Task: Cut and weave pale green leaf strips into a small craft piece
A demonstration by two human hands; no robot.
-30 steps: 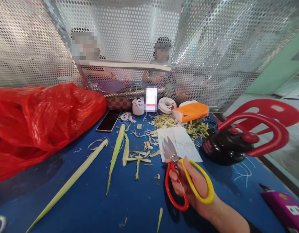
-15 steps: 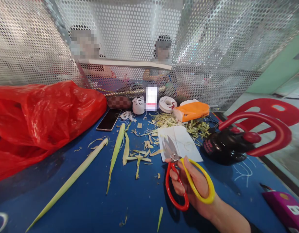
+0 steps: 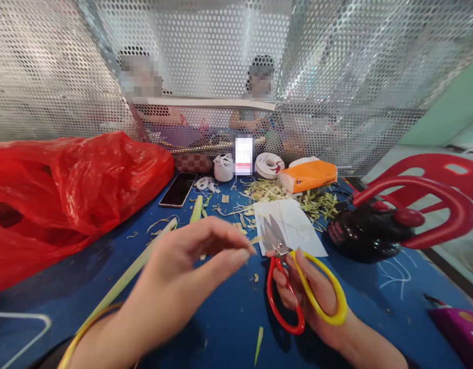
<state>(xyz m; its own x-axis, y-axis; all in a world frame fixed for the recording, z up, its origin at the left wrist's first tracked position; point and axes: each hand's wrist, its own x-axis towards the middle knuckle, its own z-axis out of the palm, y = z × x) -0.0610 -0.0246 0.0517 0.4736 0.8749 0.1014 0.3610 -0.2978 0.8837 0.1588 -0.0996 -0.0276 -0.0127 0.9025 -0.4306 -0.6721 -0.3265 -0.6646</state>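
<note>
My right hand [image 3: 316,292] grips a pair of scissors [image 3: 279,246] with one red and one yellow handle loop, blades pointing away and slightly parted. Beneath the blades lies a white sheet of paper [image 3: 303,233]. To the left, my left hand [image 3: 182,271] hovers over the table, slightly blurred, thumb and fingertips drawn together in a pinch shape with nothing visible between them. It wears a yellow bangle [image 3: 88,323]. Below that hand runs a long pale green leaf [image 3: 123,282], partly covered. A second leaf [image 3: 197,209] shows only its far end behind the hand.
A red plastic bag [image 3: 78,189] fills the left. At the back are a phone [image 3: 178,189], balls of white string [image 3: 223,168], a ribbon spool [image 3: 269,165], an orange tissue pack [image 3: 309,176] and plant scraps [image 3: 316,203]. A black pot with red handle [image 3: 363,230] stands right.
My left hand has come into view from the lower left and now covers parts of the leaves. The right hand keeps hold of the scissors; the view has shifted slightly.
</note>
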